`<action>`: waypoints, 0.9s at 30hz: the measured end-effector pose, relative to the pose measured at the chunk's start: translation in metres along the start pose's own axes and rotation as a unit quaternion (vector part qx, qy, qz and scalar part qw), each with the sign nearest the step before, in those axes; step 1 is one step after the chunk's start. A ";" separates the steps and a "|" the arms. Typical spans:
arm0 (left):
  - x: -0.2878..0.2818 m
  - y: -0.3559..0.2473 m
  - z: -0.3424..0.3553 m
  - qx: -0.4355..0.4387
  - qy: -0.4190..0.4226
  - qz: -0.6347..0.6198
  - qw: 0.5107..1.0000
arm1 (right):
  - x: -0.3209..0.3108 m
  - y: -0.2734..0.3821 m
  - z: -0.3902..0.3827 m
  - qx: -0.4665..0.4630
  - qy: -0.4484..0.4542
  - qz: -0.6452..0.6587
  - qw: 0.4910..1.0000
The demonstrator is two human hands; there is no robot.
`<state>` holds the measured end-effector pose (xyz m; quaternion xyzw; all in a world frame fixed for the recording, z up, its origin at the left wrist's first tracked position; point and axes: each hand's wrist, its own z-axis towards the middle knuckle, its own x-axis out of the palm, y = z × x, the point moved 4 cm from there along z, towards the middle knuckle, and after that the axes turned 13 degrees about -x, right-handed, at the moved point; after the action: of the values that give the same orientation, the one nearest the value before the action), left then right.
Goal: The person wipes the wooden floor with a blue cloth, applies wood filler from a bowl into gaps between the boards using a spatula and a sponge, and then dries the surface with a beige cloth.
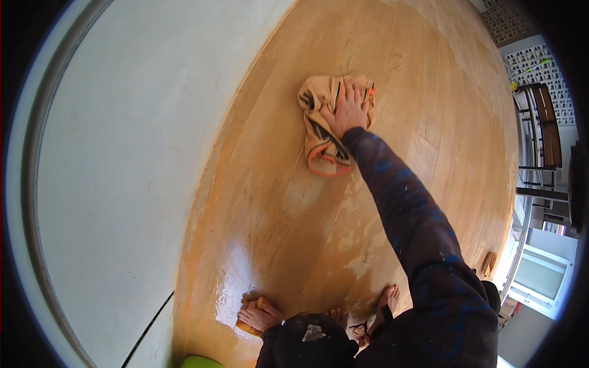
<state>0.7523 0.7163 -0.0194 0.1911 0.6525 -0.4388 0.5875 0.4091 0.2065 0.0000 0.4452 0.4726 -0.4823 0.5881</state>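
My right hand lies flat with fingers spread on a bunched tan cloth with dark stripes and orange edging. The arm reaches far forward, pressing the cloth against the wooden floor. Low in the view, my left hand is closed over a yellow-brown pad that rests on the floor. Whether this pad is a sponge or a folded cloth I cannot tell, as the fingers cover much of it. Wet, shiny patches show on the boards beside the left hand.
A white wall runs along the left side of the floor. Bare feet and a dark trouser knee are at the bottom. A green object shows at the lower edge. Toward the right are a small brown item, a dark bench and a white cabinet.
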 end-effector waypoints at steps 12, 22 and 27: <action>-0.009 0.008 0.010 0.025 -0.077 0.019 0.997 | -0.041 0.250 -0.322 -0.253 0.149 0.217 0.931; -0.007 -0.006 0.002 0.035 -0.018 0.009 0.999 | -0.005 0.034 -0.030 -0.023 -0.003 0.049 0.999; -0.010 0.004 0.006 0.044 -0.028 0.005 0.999 | -0.023 0.140 -0.204 -0.126 0.043 0.153 0.979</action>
<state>0.7610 0.7163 -0.0111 0.2075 0.6148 -0.4691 0.5991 0.5194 0.4288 0.0003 0.4543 0.4810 -0.3037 0.6855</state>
